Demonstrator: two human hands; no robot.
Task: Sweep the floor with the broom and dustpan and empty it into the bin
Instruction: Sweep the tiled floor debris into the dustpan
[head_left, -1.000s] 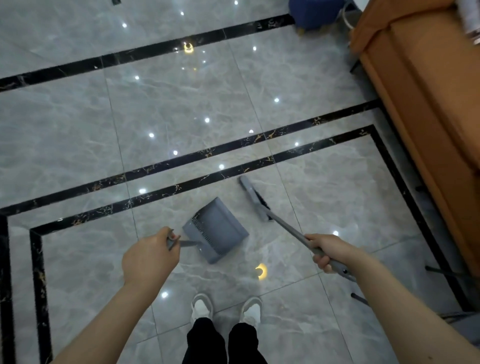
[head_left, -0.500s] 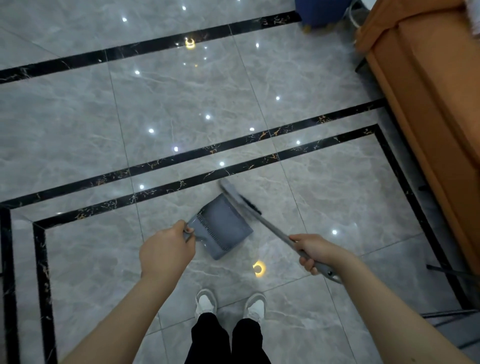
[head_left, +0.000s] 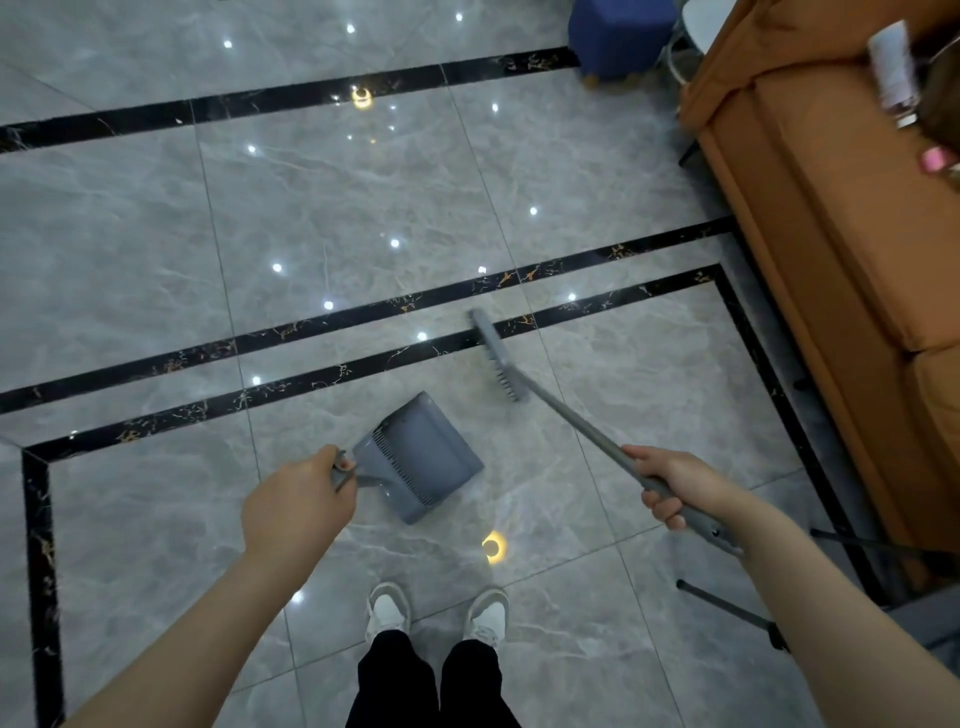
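A grey dustpan (head_left: 423, 457) lies low over the glossy grey tiled floor (head_left: 332, 208) in front of my feet, its mouth facing right. My left hand (head_left: 298, 506) grips the dustpan's handle at its left end. A grey broom (head_left: 524, 376) stretches from the lower right up to its head near the black inlay stripes, to the upper right of the dustpan and apart from it. My right hand (head_left: 675, 483) grips the broom's handle near its upper end. No bin is in view.
An orange sofa (head_left: 852, 218) runs along the right side, with small items on its seat. A blue stool (head_left: 618, 36) stands at the top. Thin black legs of a stand (head_left: 727, 608) reach onto the floor at the lower right. My white shoes (head_left: 387, 610) are below the dustpan.
The broom head, which was drawn in against the dustpan's mouth half a second ago, has swung back out to the upper right. The dustpan stays in about the same place.
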